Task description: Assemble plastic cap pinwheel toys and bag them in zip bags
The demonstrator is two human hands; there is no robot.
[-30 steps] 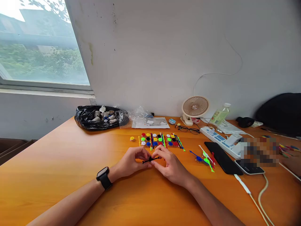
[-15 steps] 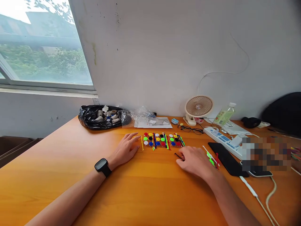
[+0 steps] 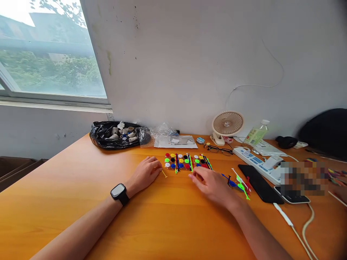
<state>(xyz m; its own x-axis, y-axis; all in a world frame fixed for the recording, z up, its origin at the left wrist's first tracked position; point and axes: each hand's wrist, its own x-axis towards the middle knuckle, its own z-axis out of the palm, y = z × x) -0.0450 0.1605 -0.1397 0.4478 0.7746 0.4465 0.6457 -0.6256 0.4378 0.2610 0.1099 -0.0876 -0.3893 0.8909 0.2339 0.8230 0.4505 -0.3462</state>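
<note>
Rows of small coloured round caps and thin coloured sticks (image 3: 185,161) lie mid-table. My left hand (image 3: 145,174), a black smartwatch (image 3: 119,193) on its wrist, rests on the table just left of them. Its fingers are curled on the end of a yellow stick (image 3: 164,174). My right hand (image 3: 213,184) hovers low in front of the rows, fingers apart and holding nothing. Right of it lies a small pile of sticks with caps on them (image 3: 238,182), a black one (image 3: 229,178) among them.
Along the wall stand a black bag of small parts (image 3: 116,135), clear plastic bags (image 3: 176,140), a clip fan (image 3: 227,124), glasses (image 3: 218,148) and a bottle (image 3: 256,133). A power strip (image 3: 257,164), a black phone (image 3: 256,177) and cables (image 3: 303,227) lie right. Another person's hand (image 3: 342,193) shows at far right.
Both hands held a black stick with a cap. The right hand carried it to the pile on the right, let go and came back left. The left hand reached for the yellow stick.
</note>
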